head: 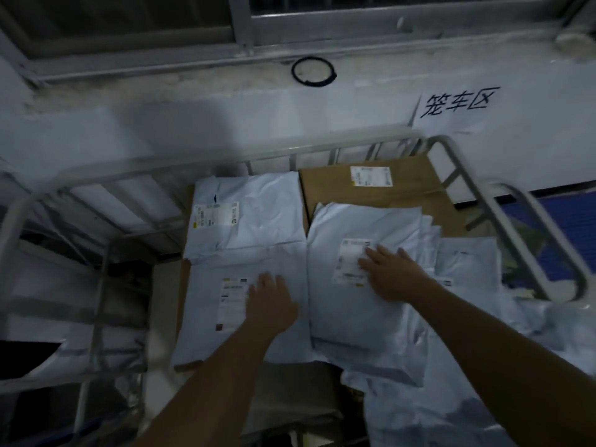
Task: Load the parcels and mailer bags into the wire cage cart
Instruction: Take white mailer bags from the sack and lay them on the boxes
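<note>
Head view looks down into the wire cage cart (477,195), where the step in hand seems to be settling mailer bags flat on the stack already loaded. Against the cart's far rail lie a brown parcel (403,185) and a white mailer bag (258,214). Nearer than the parcel, the right hand (392,274) lies palm down, fingers spread, on the right mailer bag (361,285), partly over its label. The left hand (272,306) rests flat and open on the near-left bag (219,317). Neither hand grips anything. Next, I judge, both hands must lift away and fetch from the loose bags (451,398) heaped at the cart's near right side.
</note>
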Motion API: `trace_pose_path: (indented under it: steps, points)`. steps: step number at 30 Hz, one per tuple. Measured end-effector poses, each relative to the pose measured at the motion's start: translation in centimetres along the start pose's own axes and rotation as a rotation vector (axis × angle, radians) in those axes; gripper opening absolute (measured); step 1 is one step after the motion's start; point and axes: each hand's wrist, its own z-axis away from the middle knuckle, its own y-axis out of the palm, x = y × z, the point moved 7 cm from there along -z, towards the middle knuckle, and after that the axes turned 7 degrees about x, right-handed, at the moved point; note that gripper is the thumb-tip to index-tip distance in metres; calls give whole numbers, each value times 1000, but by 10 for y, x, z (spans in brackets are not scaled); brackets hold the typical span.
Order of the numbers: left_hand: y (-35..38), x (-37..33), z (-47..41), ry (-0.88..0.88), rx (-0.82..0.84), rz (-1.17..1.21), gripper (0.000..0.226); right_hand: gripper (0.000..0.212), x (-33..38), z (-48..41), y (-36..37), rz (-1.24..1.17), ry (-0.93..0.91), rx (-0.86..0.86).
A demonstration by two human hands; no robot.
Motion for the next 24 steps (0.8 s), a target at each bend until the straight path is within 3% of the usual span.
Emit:
trace_pose_path:
  steps: [4,6,8,10,12,14,19,24]
  points:
    - [18,-98,24,71,-60,188,62,60,-30,15,10,-2,-108,131]
    - [38,-139,31,84,80,240,100,67,-35,21,12,-22,-155,173]
    - [48,-168,34,79,35,200,145,80,-43,25,18,-21,-220,208]
    - [58,-184,41,33,158,206,157,94,-55,26,28,36,-262,227]
    - [57,-193,44,6,122,216,166,98,-65,28,34,128,-296,172]
    - [59,-200,43,-38,92,222,164,99,-69,30,35,180,-343,102]
    - [55,-211,40,-64,-19,212,124,104,-62,30,19,253,-588,-200]
    - [59,-221,39,-120,-55,241,122,84,-51,23,16,332,-647,-266]
